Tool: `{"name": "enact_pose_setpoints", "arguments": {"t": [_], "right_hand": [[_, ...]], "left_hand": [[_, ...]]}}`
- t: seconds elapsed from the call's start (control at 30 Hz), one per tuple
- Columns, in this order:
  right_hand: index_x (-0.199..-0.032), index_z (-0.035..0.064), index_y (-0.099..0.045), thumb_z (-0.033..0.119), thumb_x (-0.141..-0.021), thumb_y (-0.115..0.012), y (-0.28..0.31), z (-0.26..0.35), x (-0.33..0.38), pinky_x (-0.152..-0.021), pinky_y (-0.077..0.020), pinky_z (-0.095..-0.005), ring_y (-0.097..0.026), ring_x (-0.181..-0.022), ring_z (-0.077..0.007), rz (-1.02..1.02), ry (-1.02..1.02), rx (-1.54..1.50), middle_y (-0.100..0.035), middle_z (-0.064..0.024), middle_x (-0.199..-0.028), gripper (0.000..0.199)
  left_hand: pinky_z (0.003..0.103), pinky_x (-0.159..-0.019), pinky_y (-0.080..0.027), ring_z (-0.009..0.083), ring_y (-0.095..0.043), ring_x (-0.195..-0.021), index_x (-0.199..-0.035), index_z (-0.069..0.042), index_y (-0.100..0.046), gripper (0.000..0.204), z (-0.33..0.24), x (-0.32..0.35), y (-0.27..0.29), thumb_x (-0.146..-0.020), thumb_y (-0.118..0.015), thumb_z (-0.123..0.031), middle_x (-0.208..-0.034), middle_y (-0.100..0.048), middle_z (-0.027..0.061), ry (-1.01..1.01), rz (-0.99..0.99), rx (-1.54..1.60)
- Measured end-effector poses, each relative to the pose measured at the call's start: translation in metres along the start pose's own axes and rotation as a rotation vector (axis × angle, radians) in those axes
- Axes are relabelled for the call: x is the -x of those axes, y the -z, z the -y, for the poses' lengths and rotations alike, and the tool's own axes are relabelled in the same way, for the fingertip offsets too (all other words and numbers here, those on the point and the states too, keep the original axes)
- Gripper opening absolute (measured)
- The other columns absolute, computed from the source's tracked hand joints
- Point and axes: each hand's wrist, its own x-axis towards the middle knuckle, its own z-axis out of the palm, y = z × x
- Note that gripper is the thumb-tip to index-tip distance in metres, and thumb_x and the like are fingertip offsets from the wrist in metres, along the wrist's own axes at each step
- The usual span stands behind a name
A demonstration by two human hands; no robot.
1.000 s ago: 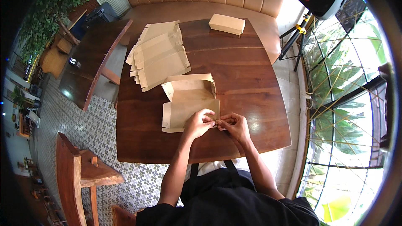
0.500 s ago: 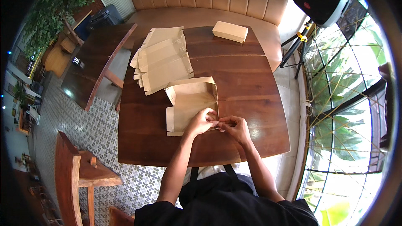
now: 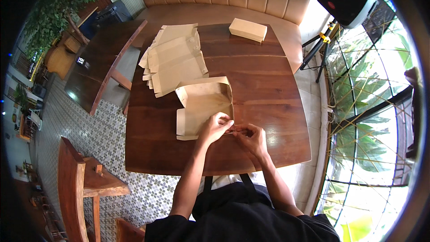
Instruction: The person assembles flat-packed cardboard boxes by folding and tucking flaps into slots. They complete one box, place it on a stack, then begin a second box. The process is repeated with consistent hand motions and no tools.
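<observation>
Head view: half-folded tan cardboard box blank [image 3: 202, 107] is lying on the dark brown wooden table [image 3: 277, 89], directly ahead of both hands. Left hand [image 3: 215, 127] is laid over the blank's near right corner, fingers curled and pinched together on a small flap at that edge. Right hand [image 3: 251, 138] is just beside it, fingertips touching the left's, pinched on the same flap from the right. What exactly sits between the fingertips is too small to tell.

Box walls are partly raised at the far side from the hands; the left flap is splayed flat.

Risks, judged:
- Flap could be creased off its score line if the two pinches are pulled unevenly; thin card, tear at the corner is likely.
- Raised far wall is unsupported, so it could collapse back flat if the near edge is lifted.
- Blank could slide across the smooth table, since nothing is pressing it down besides the left hand.

Fanned stack of flat tan cardboard blanks [image 3: 174, 58] lies well ahead and to the left of the hands, overhanging the table edge; a nudge from the box could tip them off. Closed tan cardboard box [image 3: 248, 29] sits well apart at the far edge.
</observation>
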Motion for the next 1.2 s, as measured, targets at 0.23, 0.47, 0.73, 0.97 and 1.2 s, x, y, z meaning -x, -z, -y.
{"name": "enact_pose_setpoints", "arguments": {"t": [0.23, 0.47, 0.73, 0.97, 1.2], "right_hand": [[-0.116, -0.0023, -0.075, 0.009, -0.097, -0.073, 0.004, -0.018, 0.001, -0.078, -0.0546, -0.0256, -0.066, -0.086, -0.0098, 0.182, -0.145, -0.308, -0.074, -0.0038, -0.097, 0.023], [-0.125, -0.0052, -0.07, 0.005, -0.103, -0.061, 0.019, -0.029, -0.005, -0.088, -0.0582, -0.0311, -0.071, -0.094, -0.016, 0.315, -0.147, -0.538, -0.075, -0.0115, -0.106, 0.026], [-0.119, -0.0047, -0.07, 0.009, -0.105, -0.062, 0.011, -0.019, -0.01, -0.082, -0.0616, -0.0296, -0.073, -0.09, -0.0153, 0.068, -0.168, -0.381, -0.074, -0.0116, -0.101, 0.021], [-0.115, -0.0036, -0.071, 0.016, -0.1, -0.07, 0.0, -0.006, -0.023, -0.073, -0.0612, -0.0296, -0.074, -0.08, -0.0147, 0.013, -0.122, -0.211, -0.076, -0.0107, -0.09, 0.024], [-0.106, -0.0003, -0.074, 0.01, -0.093, -0.067, -0.002, -0.004, -0.048, -0.073, -0.0608, -0.0362, -0.078, -0.082, -0.0252, -0.161, 0.083, 0.123, -0.077, -0.0202, -0.088, 0.018]], "left_hand": [[0.039, -0.071, -0.057, 0.0243, -0.076, -0.08, -0.117, -0.006, -0.068, 0.046, -0.015, 0.01, -0.013, -0.086, -0.084, -0.037, -0.086, -0.078, 0.0123, -0.043, -0.162, -0.273], [0.045, -0.071, -0.057, 0.033, -0.075, -0.08, -0.119, -0.009, -0.065, 0.047, -0.021, 0.034, -0.023, -0.084, -0.085, -0.032, -0.085, -0.075, 0.0156, -0.129, -0.247, -0.42], [0.047, -0.084, -0.057, 0.0392, -0.069, -0.095, -0.129, 0.004, -0.057, 0.046, -0.029, 0.055, -0.057, -0.085, -0.069, 0.002, -0.096, -0.071, 0.0232, -0.264, -0.382, -0.76], [0.049, -0.09, -0.053, 0.0387, -0.066, -0.101, -0.142, 0.0, -0.047, 0.059, -0.028, 0.051, -0.065, -0.086, -0.068, 0.003, -0.097, -0.07, 0.0229, -0.222, -0.386, -0.688], [0.047, -0.098, -0.049, 0.0375, -0.066, -0.108, -0.128, -0.003, -0.062, 0.038, -0.01, 0.064, -0.047, -0.092, -0.07, -0.008, -0.112, -0.07, 0.0182, -0.624, -0.57, -0.437]]}}
